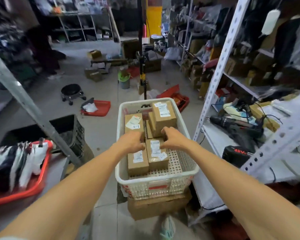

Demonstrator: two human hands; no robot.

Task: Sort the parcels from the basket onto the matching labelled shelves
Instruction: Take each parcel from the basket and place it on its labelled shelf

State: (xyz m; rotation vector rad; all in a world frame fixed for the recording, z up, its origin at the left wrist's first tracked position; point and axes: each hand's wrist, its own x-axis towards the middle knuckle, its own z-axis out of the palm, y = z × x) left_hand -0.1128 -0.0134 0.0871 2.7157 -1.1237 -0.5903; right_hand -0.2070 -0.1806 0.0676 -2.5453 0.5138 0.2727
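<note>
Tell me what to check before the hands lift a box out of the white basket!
1. Hands at the parcels: ok; left hand and right hand reach into the white basket.
2. Grip on the front right parcel: cannot tell; fingers hidden.
3. Its label readable: not ok; blurred.
4. Parcel marked A-1 readable: ok.
5. Basket resting level on the cardboard box: ok.
6. Labels on the white shelf rack: cannot tell; none readable.
</note>
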